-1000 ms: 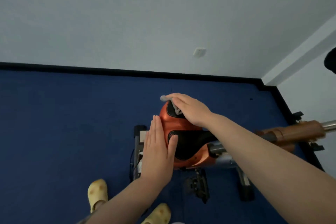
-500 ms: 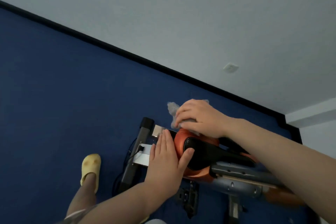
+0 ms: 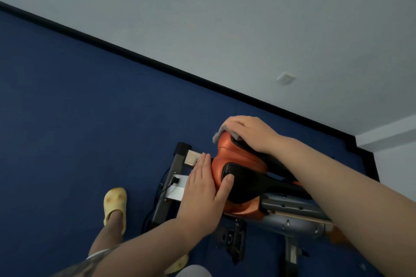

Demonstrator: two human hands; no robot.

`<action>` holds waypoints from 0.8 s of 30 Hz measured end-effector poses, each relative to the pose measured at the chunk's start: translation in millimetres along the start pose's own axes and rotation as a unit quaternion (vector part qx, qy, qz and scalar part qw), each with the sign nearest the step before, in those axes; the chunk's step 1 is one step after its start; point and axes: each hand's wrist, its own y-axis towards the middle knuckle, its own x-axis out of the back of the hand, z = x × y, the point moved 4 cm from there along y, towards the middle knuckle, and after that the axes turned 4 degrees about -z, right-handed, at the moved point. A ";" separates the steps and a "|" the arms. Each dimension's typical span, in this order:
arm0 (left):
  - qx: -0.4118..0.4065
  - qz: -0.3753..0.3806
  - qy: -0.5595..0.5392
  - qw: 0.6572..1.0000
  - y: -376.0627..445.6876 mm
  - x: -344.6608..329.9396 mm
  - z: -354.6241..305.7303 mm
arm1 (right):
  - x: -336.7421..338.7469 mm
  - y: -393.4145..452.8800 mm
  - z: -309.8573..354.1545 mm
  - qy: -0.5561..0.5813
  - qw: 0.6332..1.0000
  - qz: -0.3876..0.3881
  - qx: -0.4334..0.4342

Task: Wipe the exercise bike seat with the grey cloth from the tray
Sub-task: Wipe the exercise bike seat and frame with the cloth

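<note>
The exercise bike seat (image 3: 238, 162) is orange with a black centre panel, low and right of middle. My right hand (image 3: 247, 132) lies on the seat's far lobe, pressing the grey cloth (image 3: 219, 133) under its fingers; only a fringe of cloth shows at the fingertips. My left hand (image 3: 206, 191) rests flat against the seat's near side, fingers together along the orange edge and thumb on the black panel. It holds the seat steady. The tray is out of view.
The bike's grey frame (image 3: 299, 220) runs right under my right forearm, with a black base bar (image 3: 166, 186) and a pedal (image 3: 234, 238) below. My feet in yellow clogs (image 3: 114, 202) stand on blue carpet. A white wall with a socket (image 3: 286, 78) lies beyond.
My right hand lifted the cloth off the seat's rear and has pressed it back down on the far lobe. The view tilted and shifted; my left hand stayed on the seat.
</note>
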 end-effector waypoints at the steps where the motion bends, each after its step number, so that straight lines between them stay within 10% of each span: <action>1: -0.004 0.003 -0.005 1.000 -0.1 0.0 0.2 | -1.5 -0.9 -0.9 -0.011 0.999 -0.022 -0.032; 7: -0.049 0.033 -0.002 0.998 6.6 4.5 6.9 | -17.2 -40.4 24.7 -0.143 0.978 -0.053 0.142; 14: -0.192 0.082 0.126 0.970 38.5 29.9 -8.3 | -8.4 -62.3 -19.3 0.091 0.978 -0.143 -0.121; 24: -0.428 0.253 0.208 0.842 92.1 40.5 -47.8 | -22.0 -143.1 -50.5 -0.126 0.893 -0.283 -0.328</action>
